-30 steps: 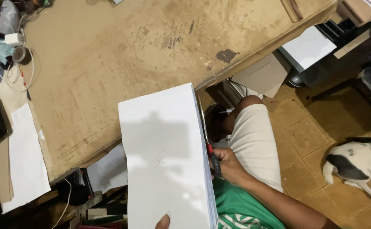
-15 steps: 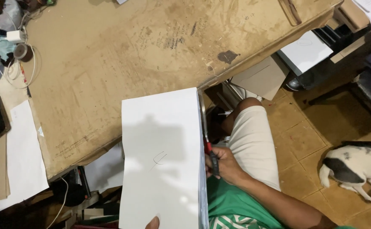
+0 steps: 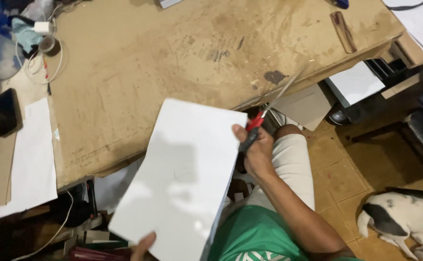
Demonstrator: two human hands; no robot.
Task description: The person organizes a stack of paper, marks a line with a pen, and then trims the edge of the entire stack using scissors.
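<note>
Scissors [image 3: 269,107] with red handles sit in the right hand [image 3: 256,151], its grip closed round them, blades angled toward upper right. Left hand [image 3: 143,245] pinches the bottom edge of a large white sheet [image 3: 182,179] at centre frame. Behind lies a stained brown surface [image 3: 172,58]; a spotted dog [image 3: 404,220] rests lower right on the tiled floor [image 3: 342,179]

Beyond the hands spreads a stained brown cardboard-topped table [image 3: 172,63]; far left of them lie a dark phone [image 3: 7,112], a white sheet [image 3: 28,159] and coiled white cables [image 3: 40,48]. Down right, a black-and-white dog [image 3: 400,220] sprawls on tiles.
</note>
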